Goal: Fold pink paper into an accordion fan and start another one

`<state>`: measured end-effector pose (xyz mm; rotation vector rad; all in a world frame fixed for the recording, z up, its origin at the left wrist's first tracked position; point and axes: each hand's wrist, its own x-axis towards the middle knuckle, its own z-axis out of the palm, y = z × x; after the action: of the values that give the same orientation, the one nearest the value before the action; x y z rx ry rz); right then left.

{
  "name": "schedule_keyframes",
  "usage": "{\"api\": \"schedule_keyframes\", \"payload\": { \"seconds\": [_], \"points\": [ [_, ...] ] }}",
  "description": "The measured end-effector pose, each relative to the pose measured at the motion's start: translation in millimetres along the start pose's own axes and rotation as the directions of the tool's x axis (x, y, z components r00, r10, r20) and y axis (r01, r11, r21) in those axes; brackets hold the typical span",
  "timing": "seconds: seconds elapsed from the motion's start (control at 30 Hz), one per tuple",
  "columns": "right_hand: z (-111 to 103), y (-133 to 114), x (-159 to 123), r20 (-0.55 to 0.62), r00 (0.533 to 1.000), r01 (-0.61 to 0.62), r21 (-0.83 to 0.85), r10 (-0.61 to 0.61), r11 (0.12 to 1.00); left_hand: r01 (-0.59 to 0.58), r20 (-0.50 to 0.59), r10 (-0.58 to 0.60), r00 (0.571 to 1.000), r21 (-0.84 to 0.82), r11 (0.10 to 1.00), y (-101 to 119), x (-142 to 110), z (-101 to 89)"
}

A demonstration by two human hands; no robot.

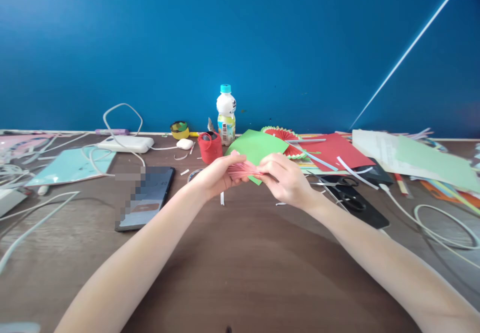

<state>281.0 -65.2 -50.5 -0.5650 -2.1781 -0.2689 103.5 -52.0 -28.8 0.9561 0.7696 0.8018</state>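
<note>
A pink pleated paper (243, 171) is held above the desk between my two hands. My left hand (217, 175) is closed around its left end, with the thumb on top. At the right end, my right hand (283, 179) pinches the folds together, so the pleats narrow there. Part of the paper is hidden by my fingers. Just behind it lies a green sheet of paper (258, 145). Farther back, a red and green pleated paper fan (283, 134) is partly covered by that sheet.
A red cup (210, 147) and a bottle (226, 115) stand near the blue wall. A tablet (148, 200) lies left, beside white cables. To the right are scissors (348, 198), a black phone (369, 215), red paper (333, 150) and pale sheets (435, 158).
</note>
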Motion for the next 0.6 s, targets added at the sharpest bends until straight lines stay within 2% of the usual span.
{"api": "schedule_keyframes", "payload": {
  "seconds": [0.23,0.3,0.4,0.47,0.53,0.6],
  "points": [
    [-1.3,-0.8,-1.0,0.062,0.997,0.042,-0.063,-0.038,0.997,0.015,0.006,-0.015,1.0,0.041,0.999,-1.3,0.5,-3.2],
    [-0.9,1.1,-0.8,0.064,0.998,0.006,-0.016,-0.005,1.0,0.009,-0.019,-0.009,1.0,0.03,1.0,-0.9,0.7,-2.2],
    [0.1,3.5,0.0,0.078,0.99,-0.119,0.081,0.113,0.99,-0.003,-0.092,0.001,0.996,-0.015,1.0,-0.8,2.6,-1.5],
    [1.2,4.2,0.1,0.106,0.978,-0.191,0.088,0.181,0.978,-0.01,-0.137,0.006,0.991,-0.028,1.0,-1.5,4.2,-1.9],
    [3.2,4.7,-0.6,0.117,0.973,-0.209,0.062,0.201,0.976,-0.013,-0.147,0.011,0.989,-0.018,1.0,-3.0,5.4,-2.7],
    [5.7,5.7,-2.2,0.102,0.979,-0.18,0.031,0.176,0.983,0.005,-0.11,-0.003,0.994,0.019,1.0,-5.2,6.0,-3.6]
  ]
}}
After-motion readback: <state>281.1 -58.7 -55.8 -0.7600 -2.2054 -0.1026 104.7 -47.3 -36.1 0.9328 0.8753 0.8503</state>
